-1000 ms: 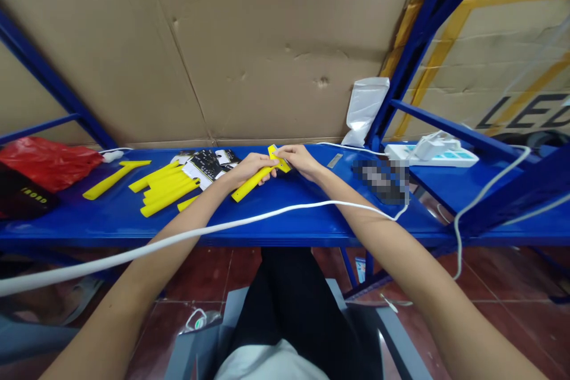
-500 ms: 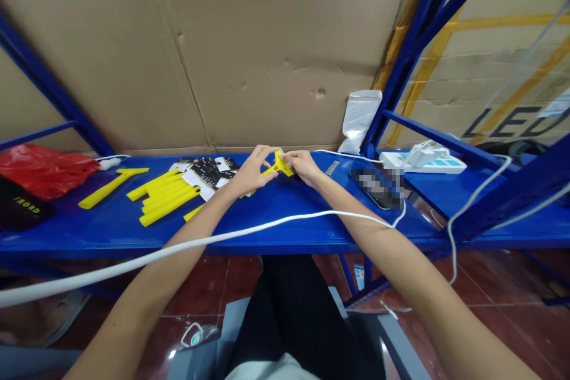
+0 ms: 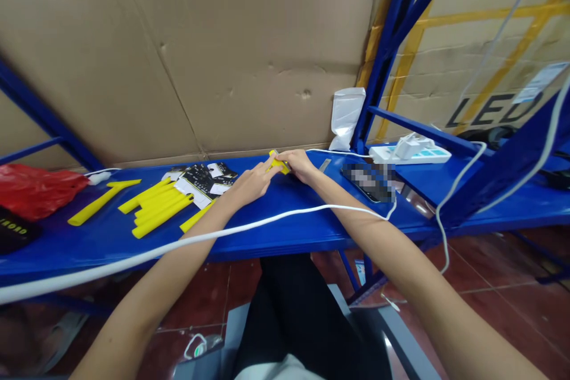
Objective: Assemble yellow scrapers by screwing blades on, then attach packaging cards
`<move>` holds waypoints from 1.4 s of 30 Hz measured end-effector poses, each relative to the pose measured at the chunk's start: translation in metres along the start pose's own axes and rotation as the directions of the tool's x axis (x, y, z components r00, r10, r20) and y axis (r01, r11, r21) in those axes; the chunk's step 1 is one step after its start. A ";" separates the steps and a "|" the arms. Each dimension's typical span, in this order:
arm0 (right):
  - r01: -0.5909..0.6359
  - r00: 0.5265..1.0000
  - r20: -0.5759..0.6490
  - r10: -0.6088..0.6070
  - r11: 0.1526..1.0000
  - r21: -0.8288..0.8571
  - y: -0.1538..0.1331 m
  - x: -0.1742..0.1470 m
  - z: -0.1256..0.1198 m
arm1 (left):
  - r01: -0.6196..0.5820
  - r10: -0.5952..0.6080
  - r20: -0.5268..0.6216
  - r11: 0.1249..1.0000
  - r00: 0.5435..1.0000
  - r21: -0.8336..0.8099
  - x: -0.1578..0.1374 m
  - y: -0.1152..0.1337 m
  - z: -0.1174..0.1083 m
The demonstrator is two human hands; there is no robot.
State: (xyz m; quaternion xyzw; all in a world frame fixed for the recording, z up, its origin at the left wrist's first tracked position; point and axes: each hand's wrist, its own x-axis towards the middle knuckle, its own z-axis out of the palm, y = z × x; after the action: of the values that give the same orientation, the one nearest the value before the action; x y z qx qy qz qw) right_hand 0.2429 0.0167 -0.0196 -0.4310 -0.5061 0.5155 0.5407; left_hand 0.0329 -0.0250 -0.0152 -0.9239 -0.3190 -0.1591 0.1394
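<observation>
At the centre of the frame, over the blue shelf (image 3: 303, 193), my right hand (image 3: 299, 163) pinches the yellow tool (image 3: 282, 168); my left hand (image 3: 253, 184) lies against it, but whether it grips underneath I cannot tell. Yellow handles (image 3: 162, 214) and printed cards (image 3: 198, 181) lie left of centre.

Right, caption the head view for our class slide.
Left grip and right grip on a yellow tool at a blue bench, cards nearby.

Workshop: blue bench (image 3: 289, 193), LED carton (image 3: 445, 53)
</observation>
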 end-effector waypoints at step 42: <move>0.527 0.845 0.507 -0.169 0.424 -0.737 0.009 -0.010 0.001 | -0.039 -0.494 0.149 -0.350 0.857 -0.936 -0.009 -0.022 -0.048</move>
State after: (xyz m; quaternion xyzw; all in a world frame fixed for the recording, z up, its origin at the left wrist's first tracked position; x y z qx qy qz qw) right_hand 0.2414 0.0073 -0.0291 -0.4216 -0.8605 0.1391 0.2500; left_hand 0.0019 -0.0306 0.0288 -0.5210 -0.2167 -0.5241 -0.6379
